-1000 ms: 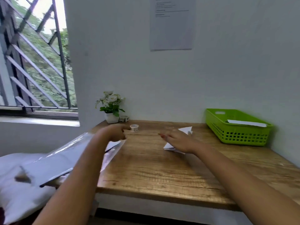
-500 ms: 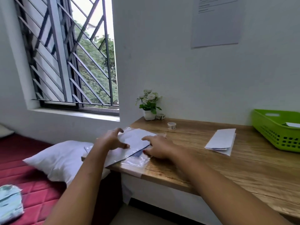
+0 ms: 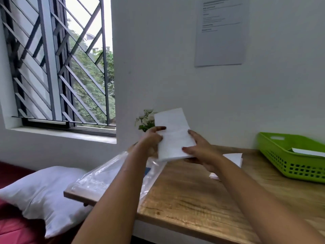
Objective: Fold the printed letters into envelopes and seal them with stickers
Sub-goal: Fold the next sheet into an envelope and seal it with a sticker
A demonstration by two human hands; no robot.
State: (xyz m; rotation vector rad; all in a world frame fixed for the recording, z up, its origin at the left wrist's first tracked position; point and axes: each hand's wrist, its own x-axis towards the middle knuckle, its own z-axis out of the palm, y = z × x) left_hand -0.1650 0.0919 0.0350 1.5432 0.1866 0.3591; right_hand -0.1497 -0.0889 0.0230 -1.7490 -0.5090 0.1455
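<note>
A white printed letter sheet (image 3: 173,132) is lifted above the wooden desk (image 3: 193,194), tilted up toward me. My left hand (image 3: 152,140) grips its left edge with thumb on top. My right hand (image 3: 200,149) holds its lower right corner, fingers along the edge and thumb on the face. A clear plastic sleeve with more paper (image 3: 109,175) lies on the desk's left end below my left forearm. A folded white paper (image 3: 233,158) lies on the desk behind my right wrist, partly hidden.
A green plastic basket (image 3: 288,166) holding a white envelope (image 3: 309,152) stands at the right. A small potted plant (image 3: 145,120) sits by the wall behind the sheet. A white pillow (image 3: 42,192) on a red bed lies left of the desk. A window with bars is at far left.
Both hands left the plastic sleeve and lifted one white sheet from it up into the air. The view shifted slightly right and lower.
</note>
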